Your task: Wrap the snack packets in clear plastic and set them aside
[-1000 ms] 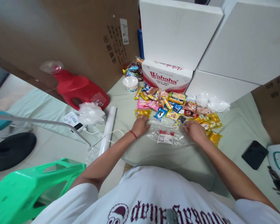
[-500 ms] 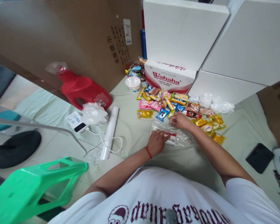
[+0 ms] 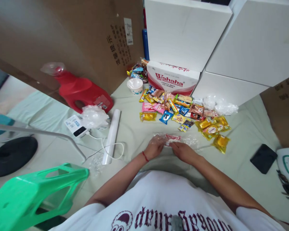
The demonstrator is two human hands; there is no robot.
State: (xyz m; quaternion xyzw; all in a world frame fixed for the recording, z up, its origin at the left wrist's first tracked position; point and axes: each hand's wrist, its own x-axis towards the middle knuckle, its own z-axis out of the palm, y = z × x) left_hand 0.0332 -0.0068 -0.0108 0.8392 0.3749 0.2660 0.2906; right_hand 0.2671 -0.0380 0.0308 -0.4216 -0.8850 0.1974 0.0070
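A clear plastic bag (image 3: 191, 141) with a red and white snack packet (image 3: 172, 138) lies between my two hands, close to my body. My left hand (image 3: 155, 146) is closed on the bag's left side, a red cord at the wrist. With fingers pinched, my right hand (image 3: 184, 152) grips the bag at its near edge, beside the packet; its fingertips are partly hidden. Just beyond the bag spreads a pile of wrapped snacks (image 3: 166, 117) in blue, pink, yellow and brown. To the right of it are yellow-wrapped snacks (image 3: 210, 131).
Behind the snacks stands a Wahaha carton (image 3: 173, 78) with a paper bowl (image 3: 135, 86) at its left. Leftward are a red jug (image 3: 86, 93), a white roll (image 3: 112, 136), a cable and a green stool (image 3: 38, 189). A black flat object (image 3: 263, 158) lies at right.
My right hand has drawn back from the snack pile to the bag, and a small dark-and-yellow packet now shows where it was. My left hand grips the bag instead of lying over it.
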